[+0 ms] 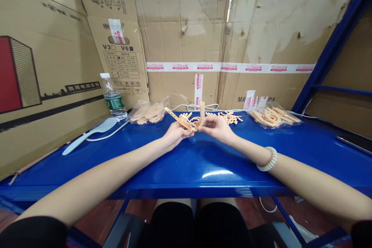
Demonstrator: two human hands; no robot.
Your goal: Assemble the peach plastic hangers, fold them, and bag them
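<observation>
Both hands meet above the middle of the blue table (174, 166), holding a beige assembly of thin strips (202, 113). One flat arm of it stands upright near my right hand, and another slants up to the left over my left hand. My left hand (176, 135) is closed round the lower left part. With thumb and fingers, my right hand (218, 128) pinches the lower right part. Just behind the hands lie several small loose beige pieces (231, 117), partly hidden by them. Whether the assembly is wood or plastic I cannot tell.
Clear bags of beige parts lie at back left (149, 111) and back right (273, 116). A water bottle (114, 99) and a pale blue hairbrush (93, 131) are at left. A dark phone-like slab (356, 143) lies far right. Cardboard (180, 35) walls the back; a white cable runs along it.
</observation>
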